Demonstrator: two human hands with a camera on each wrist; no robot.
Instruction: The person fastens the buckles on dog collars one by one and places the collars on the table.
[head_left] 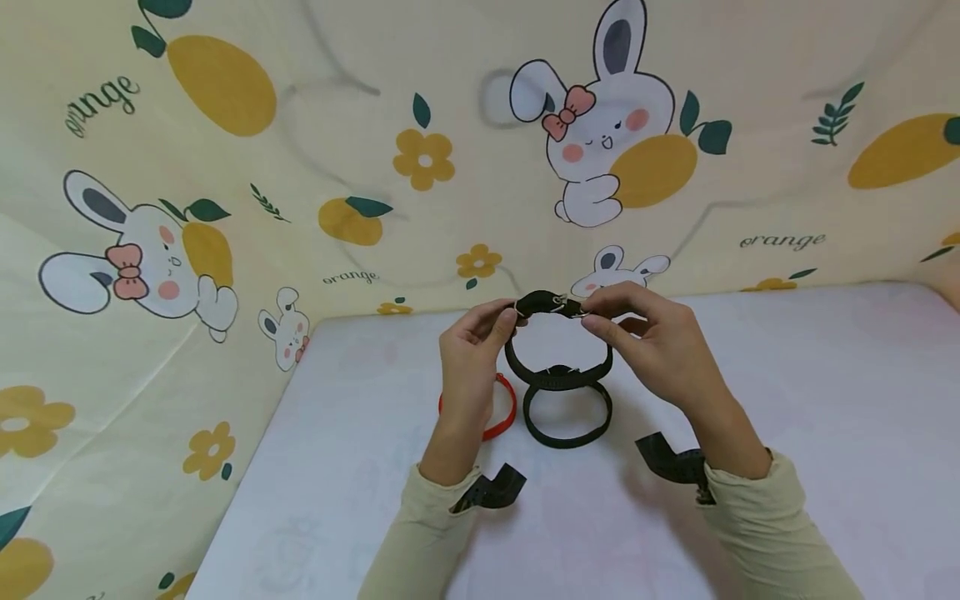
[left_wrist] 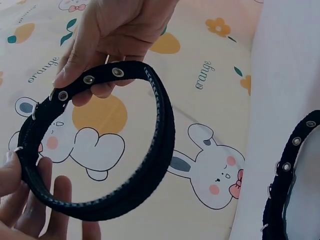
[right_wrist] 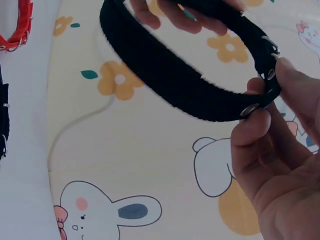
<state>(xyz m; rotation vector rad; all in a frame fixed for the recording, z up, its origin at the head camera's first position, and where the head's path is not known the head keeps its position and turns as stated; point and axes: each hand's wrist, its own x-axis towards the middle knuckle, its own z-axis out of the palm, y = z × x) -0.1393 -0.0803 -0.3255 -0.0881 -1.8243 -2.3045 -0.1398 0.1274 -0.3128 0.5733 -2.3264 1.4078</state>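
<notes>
A black buckle collar (head_left: 557, 382), bent into a loop, is held up in front of me between both hands. My left hand (head_left: 472, 358) pinches it between thumb and fingers near a metal keeper at the left. On the other side my right hand (head_left: 663, 346) pinches the strap near the buckle (head_left: 561, 303). In the left wrist view, metal eyelets (left_wrist: 89, 80) line the strap beside the right fingers. The right wrist view shows the right thumb and fingers gripping the overlapped strap ends.
Below the held loop, a second black collar (head_left: 567, 442) lies on the white table (head_left: 787, 400). A red collar (head_left: 512, 408) is next to it, partly hidden behind my left wrist. Black straps stick out at both cuffs. A patterned cloth (head_left: 300, 167) hangs behind.
</notes>
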